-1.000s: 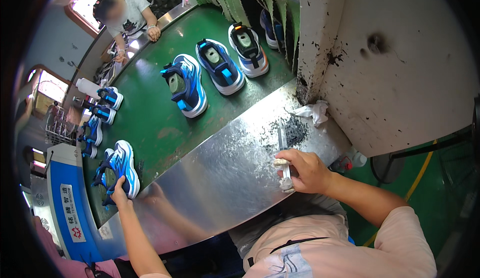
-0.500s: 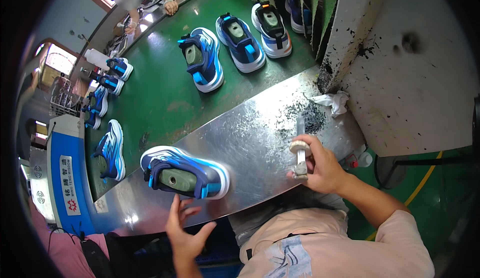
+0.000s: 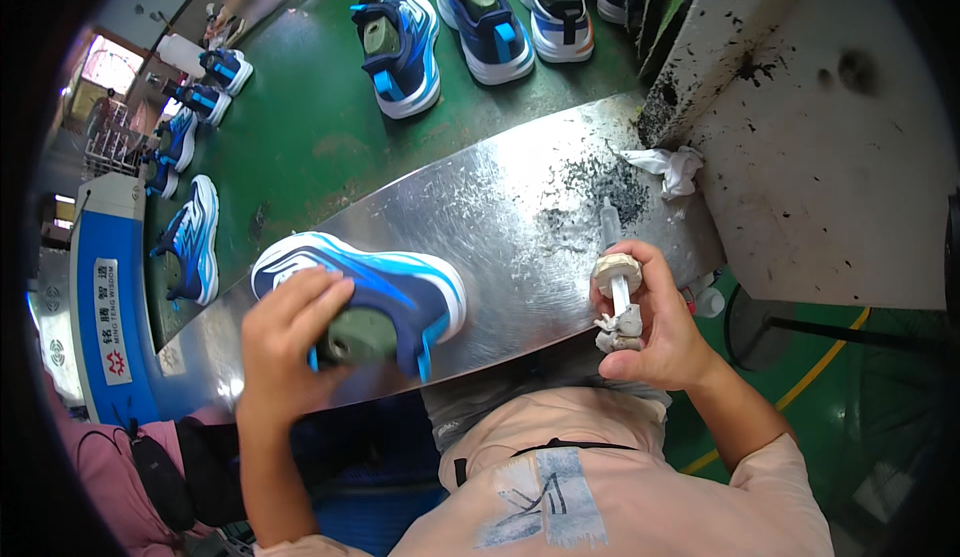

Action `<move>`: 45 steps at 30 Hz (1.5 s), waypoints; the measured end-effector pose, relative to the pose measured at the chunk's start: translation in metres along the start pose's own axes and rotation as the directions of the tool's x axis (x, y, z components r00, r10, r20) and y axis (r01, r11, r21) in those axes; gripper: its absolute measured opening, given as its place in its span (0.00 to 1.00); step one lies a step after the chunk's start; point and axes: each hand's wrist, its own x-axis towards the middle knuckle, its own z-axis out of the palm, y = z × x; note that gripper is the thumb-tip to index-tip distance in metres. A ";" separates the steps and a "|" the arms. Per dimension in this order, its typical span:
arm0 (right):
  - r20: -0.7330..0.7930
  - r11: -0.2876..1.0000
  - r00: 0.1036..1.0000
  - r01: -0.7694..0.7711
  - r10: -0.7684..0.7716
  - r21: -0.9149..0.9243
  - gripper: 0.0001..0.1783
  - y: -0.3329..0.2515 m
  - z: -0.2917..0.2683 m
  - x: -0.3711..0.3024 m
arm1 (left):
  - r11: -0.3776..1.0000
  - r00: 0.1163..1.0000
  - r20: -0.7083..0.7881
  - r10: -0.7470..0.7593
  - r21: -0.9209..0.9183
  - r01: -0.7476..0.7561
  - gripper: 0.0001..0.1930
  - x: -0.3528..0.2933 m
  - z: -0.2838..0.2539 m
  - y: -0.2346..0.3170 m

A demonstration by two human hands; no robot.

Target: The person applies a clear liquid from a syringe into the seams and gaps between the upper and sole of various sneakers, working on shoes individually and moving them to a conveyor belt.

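Sneaker [image 3: 380, 292] gripped by left hand [image 3: 290, 342] fingers | right hand [image 3: 655, 327] fingers wrap syringe [image 3: 618, 292]

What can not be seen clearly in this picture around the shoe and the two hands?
- Head view: the left hand covers the opening of the blue shoe, so its grip on the green insert is partly hidden.
- The right hand wraps the white-handled tool; its lower end is hidden.
- The shoe's sole faces away.
- Far shoes at the left rim are small and bent.

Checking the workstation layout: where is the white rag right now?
In the head view, the white rag lies at the right end of the steel table, against the speckled white housing.
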 end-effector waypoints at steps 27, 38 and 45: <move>-0.003 0.988 0.988 -0.152 0.152 -0.034 0.58 -0.028 0.029 -0.006 | 0.995 0.950 -0.296 -0.101 -0.008 0.103 0.11 -0.072 0.029 0.073; 0.726 0.740 0.673 -0.558 0.139 0.375 0.62 -0.103 0.170 0.125 | 0.995 0.921 -0.377 -0.098 -0.054 0.084 0.11 -0.101 0.053 0.074; 0.796 0.673 0.519 -0.712 0.311 0.201 0.62 -0.090 0.232 0.154 | 0.994 0.865 -0.494 -0.092 -0.099 0.049 0.11 -0.110 0.067 0.073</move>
